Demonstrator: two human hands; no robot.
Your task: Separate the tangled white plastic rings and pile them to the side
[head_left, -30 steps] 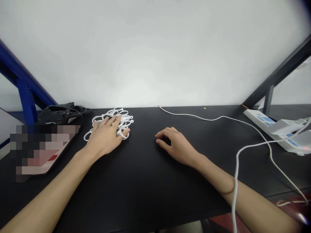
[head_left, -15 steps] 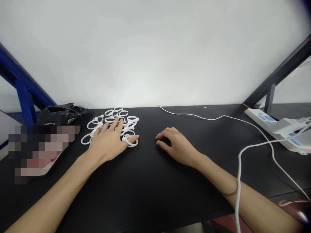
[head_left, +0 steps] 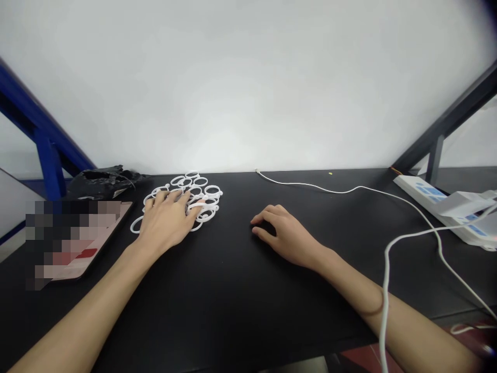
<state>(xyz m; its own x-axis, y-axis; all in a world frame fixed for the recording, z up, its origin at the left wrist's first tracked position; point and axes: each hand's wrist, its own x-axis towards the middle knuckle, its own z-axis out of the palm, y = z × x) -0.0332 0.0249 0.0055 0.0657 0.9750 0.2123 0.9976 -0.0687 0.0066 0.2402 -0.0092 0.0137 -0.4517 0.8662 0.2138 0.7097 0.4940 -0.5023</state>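
Note:
A heap of several white plastic rings (head_left: 202,192) lies on the black table (head_left: 233,290) near the back wall. My left hand (head_left: 165,220) lies flat on the left part of the heap with its fingers spread, touching the rings. My right hand (head_left: 285,233) rests on the table to the right of the heap. Its fingers are curled loosely downward with the tips on the tabletop, and I see nothing in it.
A crumpled black bag (head_left: 101,181) sits at the back left, with a flat pink-edged object (head_left: 83,248) in front of it. A white cable (head_left: 349,189) runs across the table to a white power strip (head_left: 446,204) at the right. A second cable crosses my right forearm.
My left hand slid right over the rings, spreading them, then drew back left; the heap is gathered tighter. My right hand has stayed in place.

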